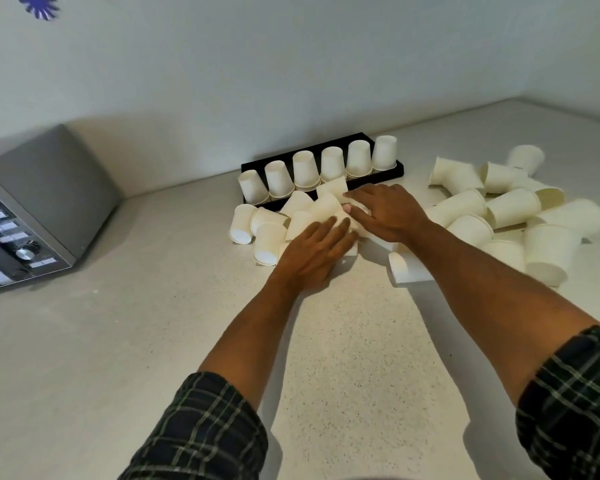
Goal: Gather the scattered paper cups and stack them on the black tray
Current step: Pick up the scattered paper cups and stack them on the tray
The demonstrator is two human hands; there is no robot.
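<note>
From the head view, six smooth, tapered white paper cups are seen standing upside down in a row on the flat, rectangular black tray. More cups are strewn on the speckled matte counter. The left hand and right hand are laid flat, fingers straight, upon the tumbled middle pile

This looks like a kitchen or a break room. A grey microwave with buttons and a knob stands on a pale speckled table. To the right of the microwave, many white paper cups lie there.
</note>
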